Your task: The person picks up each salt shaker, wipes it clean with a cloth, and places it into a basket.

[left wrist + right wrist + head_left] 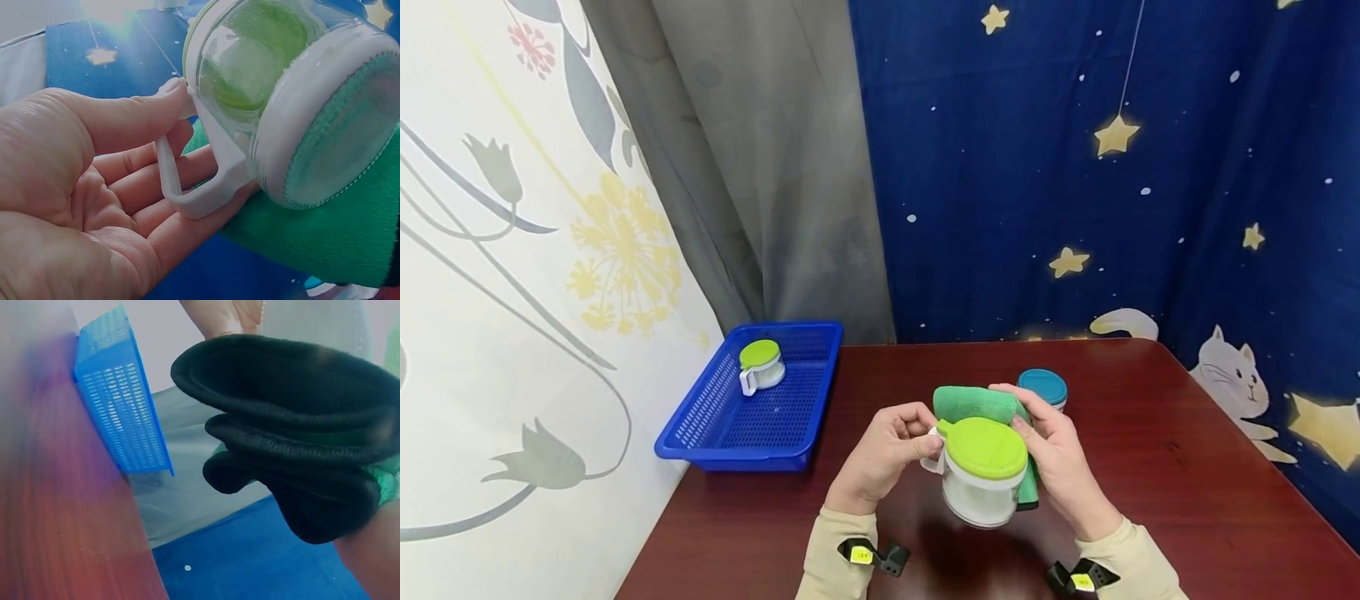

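nearest me are the pale sleeves (838,554), each with a small black gadget (892,560) at the wrist. past them, the left hand (886,457) pinches the white handle (931,463) of a squat glass jar (983,500), thumb against the handle's top end, other fingers behind the loop. the jar is up off the table (1187,433), its green lid (987,448) on and uppermost; how far it leans i cannot tell. the lid-to-base line runs roughly up and down, so the handle sticks out sideways, straight at the left fingers, and the jar's body lies just to their right, between the two hands.

the right hand (1058,454) grips a folded green cloth (973,404), thumb on the near side, fingers over the far side. the cloth lies behind the jar and down its right side.

just beyond the right hand stands a blue-lidded jar (1042,386). farther off, to the left, a blue basket (730,454) holds a second green-lidded jar (767,373); the left hand is the nearer one to it. behind everything hang a grey curtain (775,167) and a starry blue curtain (1000,167).
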`<state>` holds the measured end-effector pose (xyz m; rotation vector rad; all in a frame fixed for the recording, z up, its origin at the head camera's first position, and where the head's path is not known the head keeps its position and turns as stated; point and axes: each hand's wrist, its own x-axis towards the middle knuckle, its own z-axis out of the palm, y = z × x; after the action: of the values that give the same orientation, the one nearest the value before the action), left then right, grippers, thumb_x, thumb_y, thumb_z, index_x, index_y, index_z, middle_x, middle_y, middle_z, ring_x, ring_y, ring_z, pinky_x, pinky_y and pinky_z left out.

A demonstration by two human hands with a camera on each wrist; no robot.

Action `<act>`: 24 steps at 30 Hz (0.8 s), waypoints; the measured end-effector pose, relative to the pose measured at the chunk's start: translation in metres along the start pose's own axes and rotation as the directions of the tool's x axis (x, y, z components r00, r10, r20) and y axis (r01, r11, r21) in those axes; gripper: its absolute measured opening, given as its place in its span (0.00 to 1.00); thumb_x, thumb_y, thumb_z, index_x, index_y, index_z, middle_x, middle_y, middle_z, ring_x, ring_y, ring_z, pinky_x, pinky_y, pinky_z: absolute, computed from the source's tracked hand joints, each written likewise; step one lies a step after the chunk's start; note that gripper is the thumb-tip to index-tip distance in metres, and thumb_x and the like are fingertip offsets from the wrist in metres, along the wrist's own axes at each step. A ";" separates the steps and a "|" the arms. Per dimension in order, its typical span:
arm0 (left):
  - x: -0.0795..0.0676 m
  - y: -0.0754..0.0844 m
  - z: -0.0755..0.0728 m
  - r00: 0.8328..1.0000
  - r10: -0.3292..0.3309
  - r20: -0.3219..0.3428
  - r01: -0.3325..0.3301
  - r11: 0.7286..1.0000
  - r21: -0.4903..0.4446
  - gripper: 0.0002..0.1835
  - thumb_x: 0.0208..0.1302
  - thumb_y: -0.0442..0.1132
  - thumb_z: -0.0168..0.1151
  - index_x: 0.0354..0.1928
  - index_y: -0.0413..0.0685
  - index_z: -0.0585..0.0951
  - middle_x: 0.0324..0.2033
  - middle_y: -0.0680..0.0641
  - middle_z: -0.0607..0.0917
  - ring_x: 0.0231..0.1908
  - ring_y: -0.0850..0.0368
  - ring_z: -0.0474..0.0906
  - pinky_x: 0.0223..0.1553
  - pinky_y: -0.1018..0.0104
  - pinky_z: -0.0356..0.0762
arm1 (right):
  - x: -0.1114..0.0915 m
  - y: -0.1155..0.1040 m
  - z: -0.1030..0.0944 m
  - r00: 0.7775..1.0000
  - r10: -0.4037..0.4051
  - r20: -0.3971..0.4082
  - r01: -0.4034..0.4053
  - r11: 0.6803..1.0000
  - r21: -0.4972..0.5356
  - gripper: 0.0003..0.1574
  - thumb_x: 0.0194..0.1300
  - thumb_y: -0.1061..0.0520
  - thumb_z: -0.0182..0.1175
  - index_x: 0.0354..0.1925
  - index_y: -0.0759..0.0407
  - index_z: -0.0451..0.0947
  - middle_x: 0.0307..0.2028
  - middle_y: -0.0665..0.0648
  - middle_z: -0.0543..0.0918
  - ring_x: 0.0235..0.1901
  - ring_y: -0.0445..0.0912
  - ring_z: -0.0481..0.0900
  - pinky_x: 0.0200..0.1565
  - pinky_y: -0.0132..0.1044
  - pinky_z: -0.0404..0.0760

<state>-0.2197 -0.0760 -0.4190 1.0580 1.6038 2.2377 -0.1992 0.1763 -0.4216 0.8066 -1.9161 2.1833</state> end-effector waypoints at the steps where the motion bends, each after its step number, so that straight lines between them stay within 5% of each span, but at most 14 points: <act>1: 0.000 0.000 0.000 1.000 -0.002 -0.008 0.002 1.000 0.003 0.16 0.65 0.29 0.66 0.39 0.20 0.72 0.31 0.49 0.85 0.31 0.60 0.81 0.34 0.69 0.81 | -0.001 0.002 0.000 1.000 0.006 0.005 -0.006 1.000 0.002 0.25 0.79 0.62 0.47 0.70 0.63 0.66 0.62 0.63 0.75 0.56 0.52 0.78 0.52 0.43 0.82; 7: -0.002 0.002 -0.008 0.999 0.020 -0.043 -0.019 1.000 0.025 0.12 0.66 0.29 0.65 0.39 0.24 0.74 0.31 0.48 0.86 0.32 0.58 0.81 0.35 0.68 0.81 | -0.006 0.018 0.001 0.996 0.065 0.063 -0.061 0.996 -0.060 0.24 0.79 0.61 0.49 0.70 0.60 0.68 0.63 0.62 0.75 0.58 0.51 0.77 0.52 0.42 0.81; 12: -0.004 0.007 -0.016 0.987 0.099 -0.128 -0.093 0.994 0.059 0.09 0.65 0.27 0.65 0.39 0.27 0.75 0.33 0.45 0.87 0.32 0.57 0.82 0.36 0.68 0.82 | -0.013 0.021 0.002 0.969 0.240 0.067 -0.231 0.966 -0.112 0.25 0.78 0.56 0.53 0.69 0.56 0.69 0.58 0.63 0.79 0.50 0.51 0.82 0.48 0.41 0.83; 17: 0.000 0.007 -0.011 0.959 0.109 -0.263 -0.081 0.990 0.115 0.10 0.64 0.27 0.66 0.40 0.26 0.76 0.36 0.42 0.87 0.35 0.54 0.83 0.38 0.65 0.83 | -0.015 0.011 0.003 0.912 0.402 -0.082 -0.399 0.915 0.050 0.33 0.75 0.52 0.58 0.74 0.54 0.63 0.62 0.60 0.77 0.51 0.51 0.84 0.47 0.45 0.84; 24: 0.003 0.005 0.005 0.957 -0.019 -0.290 0.074 0.981 0.180 0.11 0.64 0.33 0.70 0.42 0.32 0.79 0.39 0.37 0.86 0.39 0.50 0.83 0.42 0.62 0.83 | -0.017 0.009 0.003 0.835 0.519 -0.182 -0.467 0.844 0.264 0.32 0.76 0.55 0.56 0.74 0.57 0.62 0.54 0.58 0.83 0.48 0.54 0.85 0.46 0.49 0.84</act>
<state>-0.2178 -0.0728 -0.4127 0.7491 1.9697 2.3302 -0.1878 0.1756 -0.4369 0.0239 -1.9470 2.6563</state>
